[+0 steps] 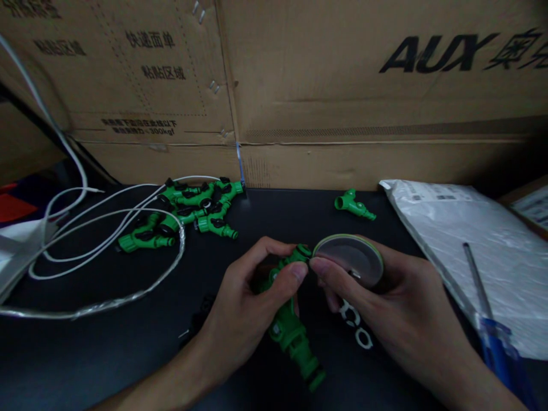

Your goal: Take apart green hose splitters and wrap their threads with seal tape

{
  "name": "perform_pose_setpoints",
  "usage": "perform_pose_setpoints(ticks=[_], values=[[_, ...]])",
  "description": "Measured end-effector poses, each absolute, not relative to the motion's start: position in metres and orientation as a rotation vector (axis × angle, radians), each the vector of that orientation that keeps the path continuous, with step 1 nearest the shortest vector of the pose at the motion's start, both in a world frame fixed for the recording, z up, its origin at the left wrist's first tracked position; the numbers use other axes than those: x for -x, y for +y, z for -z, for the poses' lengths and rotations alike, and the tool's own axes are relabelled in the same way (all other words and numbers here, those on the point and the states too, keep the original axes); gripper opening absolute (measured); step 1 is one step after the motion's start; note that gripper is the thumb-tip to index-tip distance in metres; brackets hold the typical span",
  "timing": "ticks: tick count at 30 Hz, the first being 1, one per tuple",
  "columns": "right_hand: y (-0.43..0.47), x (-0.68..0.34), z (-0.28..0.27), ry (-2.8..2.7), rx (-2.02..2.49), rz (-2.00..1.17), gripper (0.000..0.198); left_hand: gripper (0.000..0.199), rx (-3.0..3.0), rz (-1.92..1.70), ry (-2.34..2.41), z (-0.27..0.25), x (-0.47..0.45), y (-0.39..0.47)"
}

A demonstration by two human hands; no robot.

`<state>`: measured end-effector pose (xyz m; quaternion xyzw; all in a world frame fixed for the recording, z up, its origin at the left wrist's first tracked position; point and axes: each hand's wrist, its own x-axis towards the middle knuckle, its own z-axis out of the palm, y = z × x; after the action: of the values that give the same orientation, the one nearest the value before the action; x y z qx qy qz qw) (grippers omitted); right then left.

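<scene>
Head view: your left hand (pixel 252 302) pinches a green fitting (pixel 295 337) between thumb and fingers at near centre, its far end just beside the round disc (pixel 353 254) that your right hand (pixel 394 302) grips; I cannot tell whether they touch. One green connector (pixel 353 204) lies far right, a blue-handled screwdriver (pixel 496 342) near right.

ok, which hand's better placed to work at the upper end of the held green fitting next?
Right hand, probably: its thumb tip is beside that upper end. The left hand is wrapped around the green fitting and seems needed to steady it. One catch: the right hand also holds a round dish.
</scene>
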<state>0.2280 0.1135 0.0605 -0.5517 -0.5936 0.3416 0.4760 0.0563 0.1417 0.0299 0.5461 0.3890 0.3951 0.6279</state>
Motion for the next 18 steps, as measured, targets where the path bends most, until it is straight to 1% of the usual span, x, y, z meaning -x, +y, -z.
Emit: perform_pose_setpoints(ticks=[6, 10, 15, 18], values=[[0.111, -0.220, -0.057, -1.379, 1.296, -0.799, 0.021, 0.024, -1.237, -0.988, 0.904, -0.030, -0.059, 0.136], [0.107, -0.216, -0.054, -1.362, 1.293, -0.797, 0.017, 0.020, -1.361, -1.066, 0.953, -0.029, -0.057, 0.136], [0.106, -0.215, -0.054, -1.411, 1.325, -0.698, 0.019, 0.025, -1.457, -1.076, 0.953, -0.028, -0.055, 0.136], [0.106, -0.215, -0.056, -1.422, 1.340, -0.700, 0.018, 0.025, -1.461, -1.079, 0.982, -0.028, -0.054, 0.134]])
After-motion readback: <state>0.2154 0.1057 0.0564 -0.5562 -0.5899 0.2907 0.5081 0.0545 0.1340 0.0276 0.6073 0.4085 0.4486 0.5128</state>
